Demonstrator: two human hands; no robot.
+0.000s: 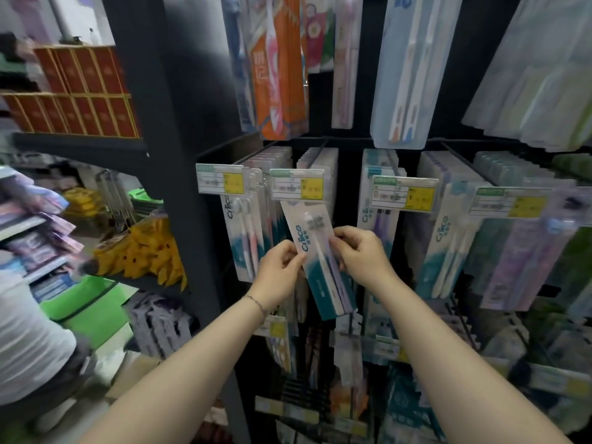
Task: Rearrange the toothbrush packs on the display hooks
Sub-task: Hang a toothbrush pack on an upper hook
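A white and teal toothbrush pack (323,277) hangs tilted, its top tucked under the second price tag (296,184) of the middle hook row. My left hand (278,274) pinches its left edge. My right hand (362,251) pinches its right edge, a little higher up. Both hands grip this same pack. To the left hangs a row of similar packs (243,232) with pink and white brushes. More rows of packs (445,245) hang to the right, each behind its own yellow and white price tag (403,193).
Longer packs, among them an orange pack (278,68), hang on the upper row. A dark shelf post (179,123) stands left of the display. Left shelves hold red boxes (80,91) and yellow bags (144,251). A person in a white top (28,331) crouches at the lower left.
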